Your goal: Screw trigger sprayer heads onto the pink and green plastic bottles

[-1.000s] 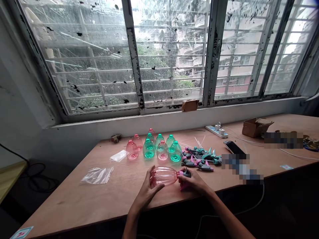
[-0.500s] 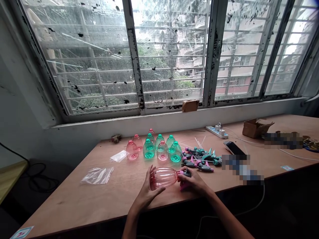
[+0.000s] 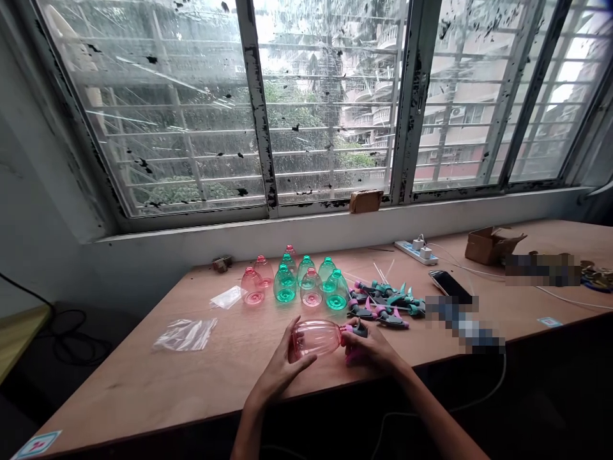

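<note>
A clear pink plastic bottle (image 3: 317, 338) lies sideways in the air above the table's front edge, its neck pointing right. My left hand (image 3: 287, 361) is closed around its base end, thumb below and fingers behind. At the neck, my right hand (image 3: 371, 348) grips a grey and pink spray head (image 3: 357, 329), which meets the bottle's mouth; how far it is screwed on I cannot tell. Behind them stand several upright bottles without spray heads, some green (image 3: 285, 284), some pink (image 3: 311, 289). A pile of spray heads (image 3: 387, 303) in grey, pink and teal lies to their right.
Two clear plastic bags, one nearer (image 3: 186, 335) and one by the bottles (image 3: 227, 297), lie on the left of the wooden table (image 3: 138, 377). Toward the right are a phone (image 3: 450, 287), a power strip (image 3: 416, 252) with cables and an open cardboard box (image 3: 493, 246).
Both hands keep their hold on the bottle and spray head. My left fingers have shifted slightly at the base; the whole view has moved a little.
</note>
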Motion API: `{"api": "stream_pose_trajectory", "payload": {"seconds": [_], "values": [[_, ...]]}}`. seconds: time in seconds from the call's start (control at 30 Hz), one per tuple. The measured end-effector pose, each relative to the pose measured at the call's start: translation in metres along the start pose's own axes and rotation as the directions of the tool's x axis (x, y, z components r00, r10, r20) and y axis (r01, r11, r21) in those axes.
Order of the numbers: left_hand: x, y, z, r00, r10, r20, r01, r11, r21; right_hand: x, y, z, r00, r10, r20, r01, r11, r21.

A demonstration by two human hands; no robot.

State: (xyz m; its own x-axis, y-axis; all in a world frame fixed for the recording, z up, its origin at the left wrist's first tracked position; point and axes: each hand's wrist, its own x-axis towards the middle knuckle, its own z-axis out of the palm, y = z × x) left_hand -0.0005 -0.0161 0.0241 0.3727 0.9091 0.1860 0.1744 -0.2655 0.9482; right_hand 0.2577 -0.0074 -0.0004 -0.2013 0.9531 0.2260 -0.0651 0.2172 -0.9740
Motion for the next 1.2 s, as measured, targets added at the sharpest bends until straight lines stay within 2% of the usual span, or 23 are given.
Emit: {"api": "stream_pose_trajectory", "payload": {"seconds": [0.17,0.37,0.7,0.87,0.97,1.2], "values": [[0.0,0.0,0.002,1.0,0.002,0.002,-0.002,1.0,-0.009,0.001,0.002,0.0,1.0,0.003,0.018,-0.003,1.0,0.002],[0.002,-0.002,0.001,0.997,-0.052,-0.055,0.052,0.999,-0.004,-0.001,-0.001,0.002,0.999,0.016,0.049,-0.016,1.0,0.0],[-0.003,-0.001,0.004,0.999,0.032,-0.006,-0.033,0.998,-0.048,-0.002,-0.006,0.002,1.0,0.007,0.015,-0.007,1.0,-0.02],[0.003,-0.011,0.0,0.999,-0.031,-0.041,0.029,0.999,-0.041,-0.003,-0.006,0.002,0.999,0.016,0.031,-0.015,0.999,-0.031],[0.003,-0.01,-0.002,0.998,-0.055,-0.043,0.053,0.998,-0.039,-0.003,-0.004,0.001,0.999,0.015,0.029,-0.014,0.999,-0.033],[-0.003,0.001,0.002,1.0,0.024,-0.001,-0.025,0.998,-0.053,0.0,0.001,0.0,1.0,0.01,0.018,-0.01,1.0,-0.02]]}}
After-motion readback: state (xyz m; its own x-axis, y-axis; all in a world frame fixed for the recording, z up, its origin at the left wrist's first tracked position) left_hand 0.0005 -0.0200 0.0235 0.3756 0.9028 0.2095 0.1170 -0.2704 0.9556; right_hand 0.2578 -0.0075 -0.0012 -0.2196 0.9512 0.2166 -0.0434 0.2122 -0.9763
